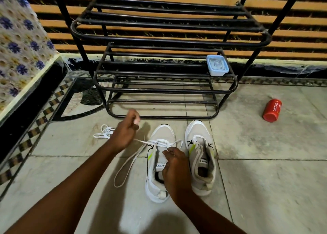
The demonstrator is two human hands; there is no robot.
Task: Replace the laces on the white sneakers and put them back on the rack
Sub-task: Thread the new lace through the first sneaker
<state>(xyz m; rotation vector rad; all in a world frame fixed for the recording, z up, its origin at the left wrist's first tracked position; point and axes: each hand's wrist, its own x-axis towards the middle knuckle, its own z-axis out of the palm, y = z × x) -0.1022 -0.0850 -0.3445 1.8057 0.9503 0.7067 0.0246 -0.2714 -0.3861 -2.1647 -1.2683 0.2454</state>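
Head view: two white sneakers stand side by side on a tiled floor before a black metal rack (166,90). The left hand (124,133) pinches a white lace (131,160) threaded through the left sneaker (160,136). The right hand (174,166) grips that sneaker's tongue. The right sneaker (199,133) stands unlaced. A loose lace (104,132) lies left; a red can (272,110) lies right.

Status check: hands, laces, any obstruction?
Left hand pulls lace. Right hand pinches it at left sneaker. Rack unobstructed.

Right hand (174,166) hides left sneaker's (159,163) tongue.
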